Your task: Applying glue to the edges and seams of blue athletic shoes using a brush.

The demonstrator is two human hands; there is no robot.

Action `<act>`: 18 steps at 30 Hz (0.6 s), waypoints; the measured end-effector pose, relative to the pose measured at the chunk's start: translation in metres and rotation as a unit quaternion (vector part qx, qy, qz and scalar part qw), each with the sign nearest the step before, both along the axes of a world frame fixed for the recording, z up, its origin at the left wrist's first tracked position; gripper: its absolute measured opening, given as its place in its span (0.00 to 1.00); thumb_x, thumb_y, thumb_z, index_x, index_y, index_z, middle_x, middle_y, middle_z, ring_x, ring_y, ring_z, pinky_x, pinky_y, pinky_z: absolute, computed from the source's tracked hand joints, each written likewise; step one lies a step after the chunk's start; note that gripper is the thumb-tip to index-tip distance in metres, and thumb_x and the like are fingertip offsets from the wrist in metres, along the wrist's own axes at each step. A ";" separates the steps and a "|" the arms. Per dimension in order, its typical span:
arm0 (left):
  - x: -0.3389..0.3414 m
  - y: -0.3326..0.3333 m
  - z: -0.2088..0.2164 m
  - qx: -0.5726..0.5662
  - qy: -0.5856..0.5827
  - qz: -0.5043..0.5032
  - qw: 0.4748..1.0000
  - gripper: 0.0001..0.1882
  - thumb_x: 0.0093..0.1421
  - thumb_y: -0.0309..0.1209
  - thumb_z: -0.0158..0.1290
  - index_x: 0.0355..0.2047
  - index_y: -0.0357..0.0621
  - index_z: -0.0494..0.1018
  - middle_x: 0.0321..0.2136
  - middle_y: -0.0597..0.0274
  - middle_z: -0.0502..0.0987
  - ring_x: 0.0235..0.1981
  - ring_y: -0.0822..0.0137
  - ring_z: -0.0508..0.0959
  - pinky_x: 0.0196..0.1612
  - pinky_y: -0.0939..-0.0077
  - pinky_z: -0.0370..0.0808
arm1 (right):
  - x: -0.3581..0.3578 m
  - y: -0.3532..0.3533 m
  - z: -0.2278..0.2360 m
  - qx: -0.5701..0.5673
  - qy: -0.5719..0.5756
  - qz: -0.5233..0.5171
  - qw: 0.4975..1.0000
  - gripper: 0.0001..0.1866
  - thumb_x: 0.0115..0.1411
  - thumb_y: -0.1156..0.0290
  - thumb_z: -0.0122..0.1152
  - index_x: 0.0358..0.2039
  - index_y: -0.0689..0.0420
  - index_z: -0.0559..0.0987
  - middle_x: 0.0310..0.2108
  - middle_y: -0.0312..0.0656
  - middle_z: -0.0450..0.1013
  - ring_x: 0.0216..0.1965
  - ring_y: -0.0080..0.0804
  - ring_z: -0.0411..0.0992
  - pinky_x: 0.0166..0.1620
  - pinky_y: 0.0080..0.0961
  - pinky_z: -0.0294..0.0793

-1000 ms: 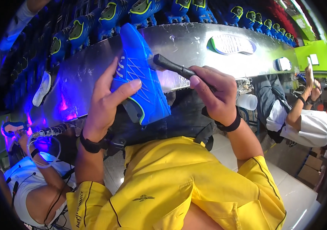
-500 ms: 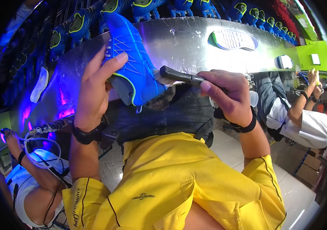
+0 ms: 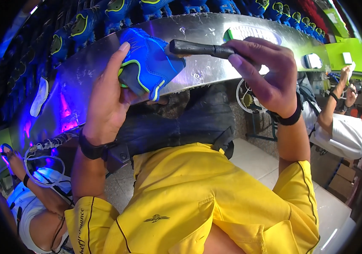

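A blue shoe upper (image 3: 157, 63) with lime-green collar trim is in my left hand (image 3: 109, 99), tilted over the bench's near edge. My left thumb lies along its side; the other fingers are mostly hidden behind it. My right hand (image 3: 270, 78) is closed round the dark handle of a brush (image 3: 198, 48). The brush head is against or just over the shoe's right edge, near the heel. Its bristles are mostly hidden behind the handle end, so contact is hard to judge.
Behind the metal bench (image 3: 206, 31) runs a row of blue shoes (image 3: 81, 27). A pale sole (image 3: 255, 34) lies partly behind my right hand, another sole (image 3: 40, 96) at the left. Co-workers sit on both sides: a white shirt (image 3: 342, 137) at right, an arm (image 3: 41, 192) at left.
The shoe has turned in my left hand, its toe now pointing away and its heel swung up and right. My right hand and the brush have moved up and to the right.
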State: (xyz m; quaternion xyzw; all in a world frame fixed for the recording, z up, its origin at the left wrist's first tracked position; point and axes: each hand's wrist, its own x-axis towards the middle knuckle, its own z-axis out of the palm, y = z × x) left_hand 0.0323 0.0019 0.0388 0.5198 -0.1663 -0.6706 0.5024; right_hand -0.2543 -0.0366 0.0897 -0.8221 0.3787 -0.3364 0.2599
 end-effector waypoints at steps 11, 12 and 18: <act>0.003 0.007 -0.031 0.031 0.129 -0.067 0.989 0.30 0.75 0.56 0.49 0.58 0.40 0.75 0.42 0.52 0.85 0.40 0.53 0.88 0.39 0.64 0.88 | -0.014 -0.020 0.009 -0.087 0.063 0.038 0.994 0.13 0.61 0.76 0.67 0.46 0.67 0.87 0.32 0.45 0.80 0.29 0.29 0.78 0.33 0.24 0.74; 0.001 0.010 -0.032 0.028 0.152 -0.062 0.986 0.32 0.75 0.58 0.47 0.58 0.39 0.75 0.40 0.51 0.85 0.40 0.50 0.87 0.39 0.64 0.88 | -0.016 -0.022 0.008 -0.087 0.064 0.035 0.994 0.13 0.61 0.76 0.67 0.46 0.67 0.87 0.32 0.45 0.80 0.29 0.29 0.78 0.33 0.24 0.74; -0.004 0.018 -0.038 0.049 0.272 -0.085 0.957 0.34 0.75 0.60 0.45 0.57 0.39 0.75 0.39 0.45 0.83 0.38 0.50 0.87 0.39 0.66 0.88 | -0.022 -0.033 -0.007 -0.123 -0.009 0.048 0.991 0.14 0.59 0.71 0.75 0.43 0.64 0.89 0.29 0.46 0.82 0.24 0.30 0.78 0.30 0.25 0.75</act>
